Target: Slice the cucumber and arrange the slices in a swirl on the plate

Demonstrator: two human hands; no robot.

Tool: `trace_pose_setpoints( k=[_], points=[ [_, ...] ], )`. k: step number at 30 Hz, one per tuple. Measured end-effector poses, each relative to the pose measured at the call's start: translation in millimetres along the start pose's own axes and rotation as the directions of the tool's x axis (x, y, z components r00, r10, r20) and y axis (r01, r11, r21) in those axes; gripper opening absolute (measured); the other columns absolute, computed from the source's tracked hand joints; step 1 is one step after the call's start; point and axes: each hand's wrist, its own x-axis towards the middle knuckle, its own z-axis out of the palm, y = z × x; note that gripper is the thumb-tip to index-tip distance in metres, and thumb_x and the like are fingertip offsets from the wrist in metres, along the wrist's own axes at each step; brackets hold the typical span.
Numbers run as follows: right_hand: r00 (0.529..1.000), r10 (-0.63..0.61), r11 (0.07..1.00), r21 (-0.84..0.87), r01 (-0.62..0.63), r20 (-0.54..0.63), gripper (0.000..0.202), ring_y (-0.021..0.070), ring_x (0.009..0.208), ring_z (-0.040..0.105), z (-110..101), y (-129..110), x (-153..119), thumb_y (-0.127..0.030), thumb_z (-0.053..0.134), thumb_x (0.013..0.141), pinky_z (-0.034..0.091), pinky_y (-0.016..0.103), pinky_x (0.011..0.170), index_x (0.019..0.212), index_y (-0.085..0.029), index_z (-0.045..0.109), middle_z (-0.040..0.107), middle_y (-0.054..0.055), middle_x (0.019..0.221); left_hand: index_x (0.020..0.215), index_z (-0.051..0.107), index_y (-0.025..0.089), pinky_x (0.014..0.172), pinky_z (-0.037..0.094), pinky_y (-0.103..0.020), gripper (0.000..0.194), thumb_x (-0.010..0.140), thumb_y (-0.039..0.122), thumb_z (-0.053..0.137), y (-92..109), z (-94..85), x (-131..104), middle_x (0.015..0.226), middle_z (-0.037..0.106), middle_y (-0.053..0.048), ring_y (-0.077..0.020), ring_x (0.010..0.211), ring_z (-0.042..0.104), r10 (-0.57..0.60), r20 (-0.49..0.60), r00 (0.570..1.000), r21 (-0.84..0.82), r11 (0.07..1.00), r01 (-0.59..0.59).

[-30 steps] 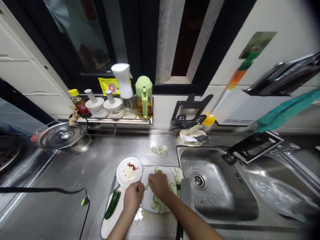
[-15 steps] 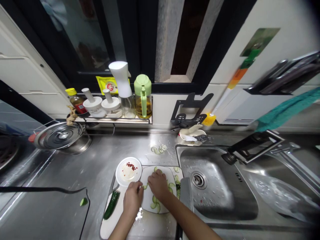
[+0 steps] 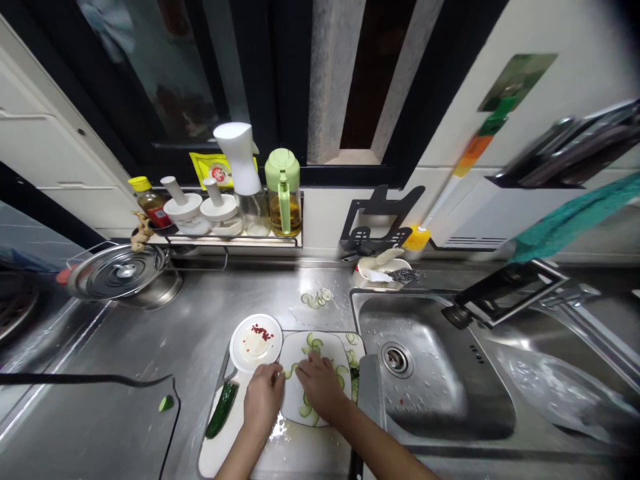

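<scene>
A white plate (image 3: 295, 410) lies on a cutting board (image 3: 220, 460), with cucumber slices (image 3: 313, 342) spread in small groups over it. At the plate's left edge my left hand (image 3: 264, 393) is closed, thumb and forefinger pinched at a cucumber slice (image 3: 287, 374). My right hand (image 3: 323, 387) is over the middle of the plate, fingers curled downward beside the slices; whatever lies under its fingertips is hidden. Left of my left hand lies a piece of dark green cucumber (image 3: 221, 410). Behind it sits a small white dish (image 3: 240, 343) with chopped red bits.
A knife blade (image 3: 370, 393) lies at the board's right side, beside the sink (image 3: 435, 373). More slices (image 3: 317, 299) lie on the steel counter behind the plate. A cucumber end (image 3: 166, 403) is at left. Bottles and jars stand on a rack (image 3: 240, 241); a lidded pot (image 3: 125, 270) is at back left.
My right hand has drawn slightly toward me over the plate, uncovering slices near its far edge. My left hand remains at the plate's left edge.
</scene>
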Motion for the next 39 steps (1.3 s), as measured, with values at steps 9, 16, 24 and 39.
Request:
trace_pose_setpoints(
  k=[9,16,24,39],
  points=[
    [0.998,0.039,0.999,0.028,-0.038,-0.045,0.013,0.0247,0.105,0.048,-3,-1,-5,-0.015,0.052,0.087,0.033,0.038,0.079,0.094,-0.022,0.061,0.065,0.003,0.099,0.085,0.069,0.021,0.081,0.047,-0.031,0.027,0.083,0.034,0.046,-7,-12.1,-2,0.09,0.07,-0.007,-0.0212,0.086,0.064,0.02,-0.07,0.997,-0.007,1.0,-0.02],
    [0.986,0.156,0.979,0.14,-0.148,-0.05,0.01,0.0219,0.1,0.047,-7,-5,-26,-0.017,0.053,0.088,0.032,0.035,0.079,0.084,-0.021,0.061,0.065,0.0,0.095,0.101,0.067,0.014,0.086,0.047,-0.034,0.035,0.079,0.032,0.047,-48,-23.7,-21,0.101,0.069,-0.012,-0.025,0.093,0.065,-0.04,-0.104,0.994,0.129,0.99,0.053],
    [0.984,0.172,0.963,0.218,-0.158,-0.051,0.011,0.0202,0.095,0.047,-3,-13,-47,-0.014,0.054,0.086,0.032,0.033,0.081,0.081,-0.02,0.061,0.064,0.0,0.09,0.085,0.063,0.017,0.079,0.045,-0.033,0.02,0.077,0.028,0.047,-46,-9.6,-28,0.085,0.065,-0.01,-0.0241,0.082,0.063,-0.13,-0.053,0.99,0.133,0.982,0.136],
    [0.984,0.159,0.949,0.29,-0.128,-0.085,0.013,0.0203,0.093,0.046,-12,-22,-47,-0.013,0.053,0.085,0.031,0.034,0.082,0.076,-0.019,0.06,0.063,0.0,0.087,0.074,0.06,0.02,0.067,0.039,-0.023,0.01,0.077,0.02,0.051,-36,-17.4,-19,0.07,0.064,0.0,-0.0157,0.07,0.06,-0.237,0.041,0.971,0.099,0.968,0.232]
  ],
)
